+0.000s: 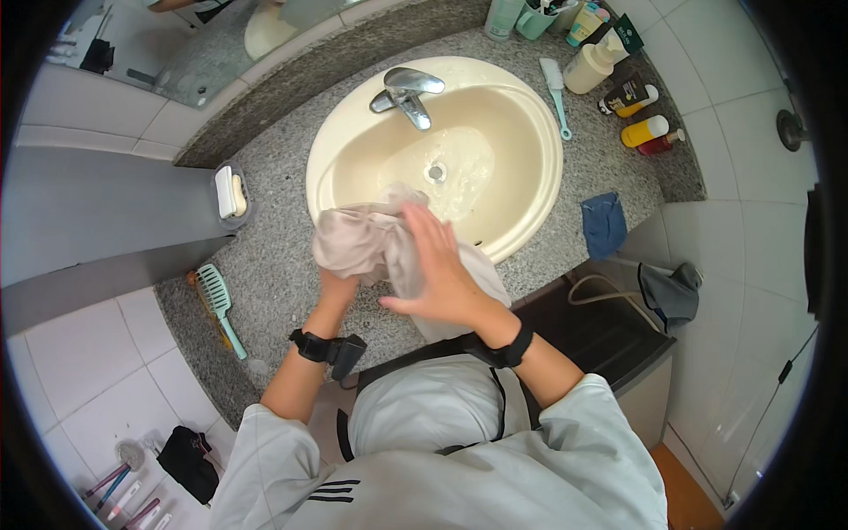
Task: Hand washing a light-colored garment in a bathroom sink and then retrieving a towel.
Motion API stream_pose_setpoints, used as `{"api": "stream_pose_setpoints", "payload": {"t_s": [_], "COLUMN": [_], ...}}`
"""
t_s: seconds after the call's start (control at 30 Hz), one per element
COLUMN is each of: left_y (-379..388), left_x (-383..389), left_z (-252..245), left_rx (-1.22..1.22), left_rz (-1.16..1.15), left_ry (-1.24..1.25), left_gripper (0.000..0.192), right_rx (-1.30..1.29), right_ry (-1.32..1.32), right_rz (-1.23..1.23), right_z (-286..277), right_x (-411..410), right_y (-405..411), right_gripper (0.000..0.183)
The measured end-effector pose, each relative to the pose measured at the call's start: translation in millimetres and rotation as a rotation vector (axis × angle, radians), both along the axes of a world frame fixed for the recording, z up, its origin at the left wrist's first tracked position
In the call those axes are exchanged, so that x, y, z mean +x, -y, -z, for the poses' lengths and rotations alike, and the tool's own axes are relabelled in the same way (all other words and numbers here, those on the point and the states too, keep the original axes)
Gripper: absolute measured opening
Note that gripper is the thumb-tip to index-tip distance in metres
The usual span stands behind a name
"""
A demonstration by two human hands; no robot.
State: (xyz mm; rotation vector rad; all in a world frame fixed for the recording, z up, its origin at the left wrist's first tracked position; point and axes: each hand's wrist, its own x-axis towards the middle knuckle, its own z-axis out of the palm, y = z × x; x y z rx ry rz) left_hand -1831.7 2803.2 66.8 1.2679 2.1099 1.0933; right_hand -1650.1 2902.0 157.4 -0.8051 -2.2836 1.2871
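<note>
A damp-looking pale pink cloth point(354, 240) is bunched over the front left rim of an oval cream washbasin point(553, 179). My left hand point(339, 285) is under the bunched part, its fingers hidden by the fabric. Over the cloth's right side lies my right hand point(440, 271), fingers extended and thumb apart, slightly blurred; whether it grips any fabric cannot be told. The cloth's lighter end hangs over the counter's front edge, behind my right wrist. At the back of the basin stands a chrome mixer tap point(407, 96). Some water shows around the drain point(435, 173).
Left on the granite counter point(271, 199) are a soap dish point(232, 195) and a mint hairbrush point(222, 305). At right lie a white-headed brush point(556, 96), a blue cloth point(603, 225) and several bottles, including a pump bottle point(589, 66). A mirror point(179, 46) rises behind.
</note>
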Motion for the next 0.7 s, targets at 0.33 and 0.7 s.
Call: {"api": "stream_pose_setpoints", "payload": {"t_s": [0.33, 0.7], "left_y": [-23.2, -13.5], "left_x": [-20.8, -65.3], "left_z": [-77.1, -85.3], "left_rx": [0.115, 0.306], "left_rz": [-0.28, -0.417], "left_ry": [1.098, 1.383], "left_gripper": [0.047, 0.045], "right_rx": [-0.331, -0.314], "right_ry": [0.182, -0.028], "right_rz": [0.171, 0.06], "right_z": [87.5, 50.6], "right_x": [26.1, -9.8], "right_y": [14.4, 1.2], "right_gripper": [0.075, 0.066]}}
